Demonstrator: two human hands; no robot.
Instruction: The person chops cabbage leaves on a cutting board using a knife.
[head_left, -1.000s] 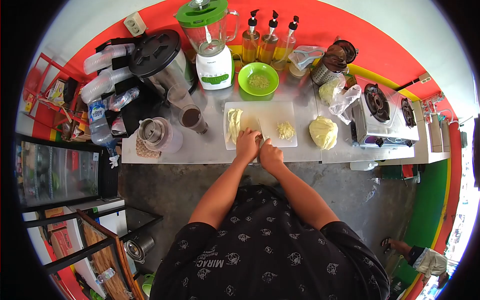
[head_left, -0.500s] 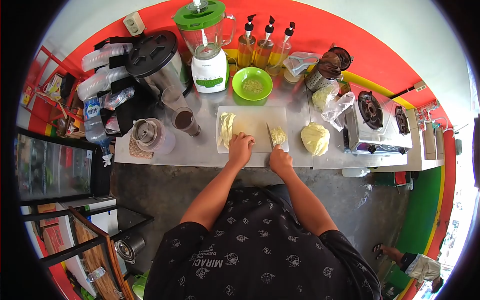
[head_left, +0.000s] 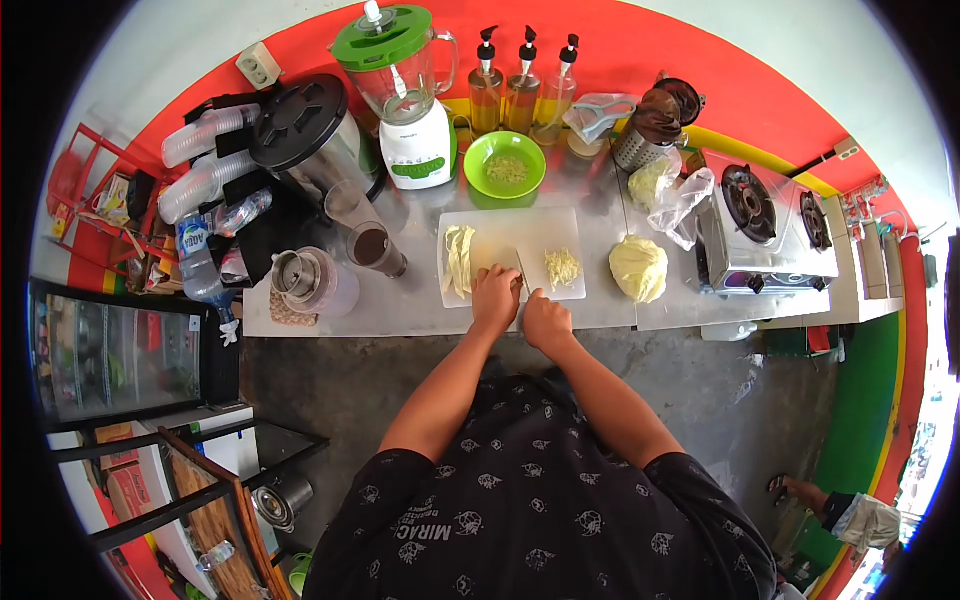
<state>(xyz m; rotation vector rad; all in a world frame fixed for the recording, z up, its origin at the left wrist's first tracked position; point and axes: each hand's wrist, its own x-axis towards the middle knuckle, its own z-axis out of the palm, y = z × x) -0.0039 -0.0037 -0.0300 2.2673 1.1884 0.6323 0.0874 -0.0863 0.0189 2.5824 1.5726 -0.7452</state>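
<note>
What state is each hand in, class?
Left hand: curled over the white rectangular cutting board; whether it holds anything cannot be told.
Right hand: closed on the thin silver metal knife.

Metal counter [head_left: 410, 308]; on it cutting board [head_left: 508, 226], blender [head_left: 420, 148], cabbage [head_left: 638, 270]

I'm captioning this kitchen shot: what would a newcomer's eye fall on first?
The red wall across the back probably strikes first, with the green-lidded blender before it. Next come the green bowl beyond the white board and, at the board's near edge, the right hand holding a knife beside the left hand.
</note>
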